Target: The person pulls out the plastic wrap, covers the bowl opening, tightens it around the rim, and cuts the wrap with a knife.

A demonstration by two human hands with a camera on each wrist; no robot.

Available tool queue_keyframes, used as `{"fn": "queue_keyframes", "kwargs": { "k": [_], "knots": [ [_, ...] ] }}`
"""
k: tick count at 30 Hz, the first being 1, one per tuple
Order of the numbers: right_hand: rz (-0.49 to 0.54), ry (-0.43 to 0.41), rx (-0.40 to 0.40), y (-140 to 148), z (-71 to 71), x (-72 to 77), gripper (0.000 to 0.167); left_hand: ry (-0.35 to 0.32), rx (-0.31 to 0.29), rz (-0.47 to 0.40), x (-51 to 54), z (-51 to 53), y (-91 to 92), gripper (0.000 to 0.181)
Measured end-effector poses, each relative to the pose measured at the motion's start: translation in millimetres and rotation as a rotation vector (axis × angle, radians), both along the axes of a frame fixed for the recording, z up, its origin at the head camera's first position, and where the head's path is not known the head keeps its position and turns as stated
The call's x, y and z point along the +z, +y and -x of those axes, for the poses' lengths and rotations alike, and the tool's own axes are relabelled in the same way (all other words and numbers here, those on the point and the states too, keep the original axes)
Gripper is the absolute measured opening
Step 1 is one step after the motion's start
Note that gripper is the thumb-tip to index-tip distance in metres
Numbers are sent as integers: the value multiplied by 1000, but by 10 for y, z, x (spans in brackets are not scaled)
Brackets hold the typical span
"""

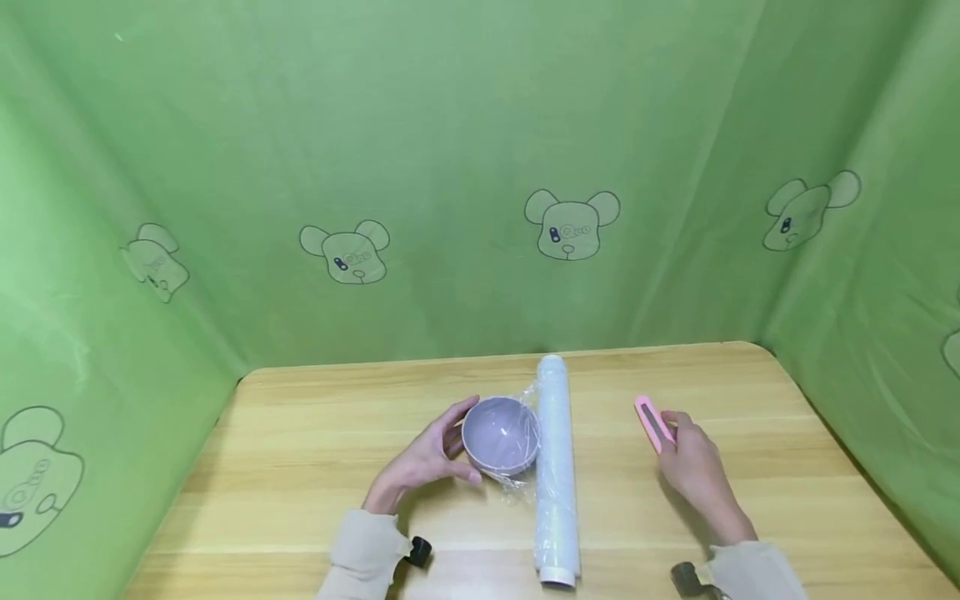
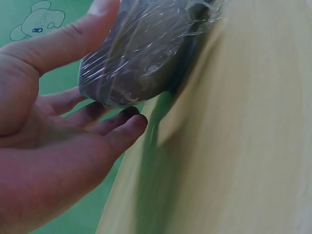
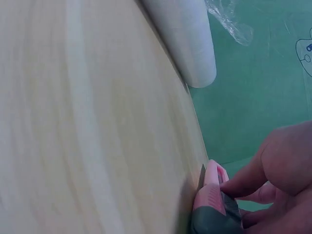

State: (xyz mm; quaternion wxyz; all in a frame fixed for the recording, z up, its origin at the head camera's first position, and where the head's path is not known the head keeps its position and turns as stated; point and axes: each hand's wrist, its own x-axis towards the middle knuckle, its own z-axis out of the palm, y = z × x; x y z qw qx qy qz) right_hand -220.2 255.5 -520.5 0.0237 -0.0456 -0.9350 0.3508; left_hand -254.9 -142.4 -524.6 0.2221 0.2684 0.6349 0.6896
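Observation:
A greyish-purple bowl [image 1: 501,435] with clear cling film stretched about it stands at the middle of the table. My left hand [image 1: 433,452] holds the bowl from its left side, thumb at the front and fingers behind. The left wrist view shows wrinkled film [image 2: 146,63] over the bowl's wall. Right beside the bowl lies a long roll of cling film [image 1: 556,475], with loose film between the two. Off to the right, my right hand [image 1: 693,467] grips a pink and grey utility knife [image 1: 654,423] close to the tabletop. In the right wrist view, fingers cover part of the knife [image 3: 212,200].
The wood-grain table [image 1: 300,467] has rounded back corners. Green sheeting [image 1: 450,125] printed with bear heads hangs behind it and on both sides. The film roll lies lengthwise between my two hands.

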Motion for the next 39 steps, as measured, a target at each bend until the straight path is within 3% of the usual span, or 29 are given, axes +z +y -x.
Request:
{"fn": "queue_keyframes", "kwargs": {
  "k": [7,12,17,22,26,31,33,39],
  "knots": [
    [-14,1,-50,-71,-21,-42,47,-40,46,-6,-36,-24,56,119],
    [-49,-29,-50,-67,-44,-19,52,-33,83,16,-33,-34,103,119],
    [-70,125,-12,-169,-108,166,47,1,114,35,-54,-24,119,118],
    [41,248,153,-489,-182,405,35,19,130,49,-66,-18,98,115],
    [206,210,236,-828,-231,503,32,9,142,60,-63,-33,54,114],
    [491,27,296,-1229,-225,567,33,3,146,59,-65,-37,-3,114],
    [509,-15,324,-1318,-203,573,34,6,146,61,-66,-35,-28,114],
    [351,-13,303,-1246,-184,652,33,18,143,67,-32,-23,-102,114]
  ]
}}
